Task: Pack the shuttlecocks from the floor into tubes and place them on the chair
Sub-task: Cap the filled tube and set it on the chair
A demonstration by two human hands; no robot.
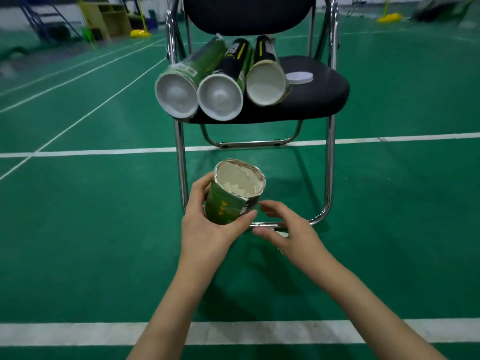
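Note:
My left hand (pixel 207 224) grips a green shuttlecock tube (pixel 233 196) in front of the chair, its torn open mouth facing up toward me with white feathers visible inside. Just right of the tube, my right hand (pixel 283 229) hovers with relaxed fingers and holds nothing. Three tubes lie side by side on the black chair seat (pixel 324 92): a green capped tube (pixel 181 87), a black-and-green capped tube (pixel 223 92), and an uncapped tube (pixel 266 81). Beside them on the seat lies a loose white lid (pixel 299 78).
The chair has chrome legs (pixel 181 165) and stands on a green court floor with white lines (pixel 104 151). Yellow net-post bases (pixel 140 33) and a wooden cabinet (pixel 106 18) stand far behind.

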